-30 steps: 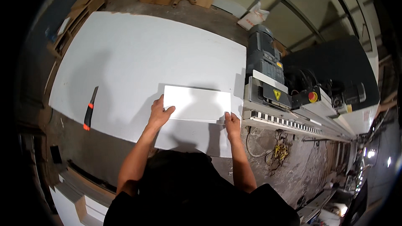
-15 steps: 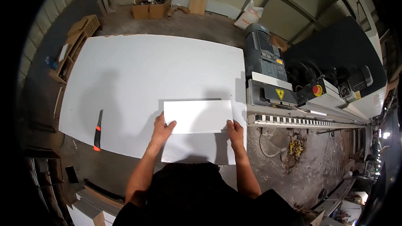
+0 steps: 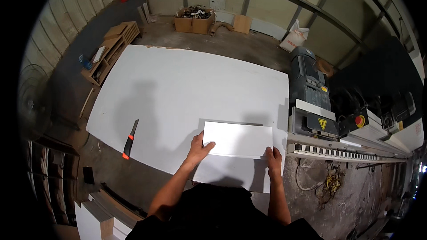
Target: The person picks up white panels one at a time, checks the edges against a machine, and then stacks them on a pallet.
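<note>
Between my hands is a white rectangular board [image 3: 238, 140], held by its two short ends above the large white table surface [image 3: 200, 84]. My left hand [image 3: 200, 146] grips the board's left end, its thumb on top and the fingers hidden beyond the edge. At the right end my right hand [image 3: 274, 156] is closed on the near corner, thumb on top. To the left lies a utility knife [image 3: 130, 140] with a black and orange handle, its blade pointing away from me.
A machine with a grey motor [image 3: 307, 73] and a red stop button [image 3: 360, 120] stands right of the table, with a toothed rail [image 3: 338, 153] nearer me. Wooden shelving [image 3: 113, 49] is at the far left; a cardboard box [image 3: 193, 24] of loose items sits behind.
The whole view has shifted, so the scene sits farther right and lower. Both hands still hold the white board, now slightly tilted in the picture; the knife lies where it was.
</note>
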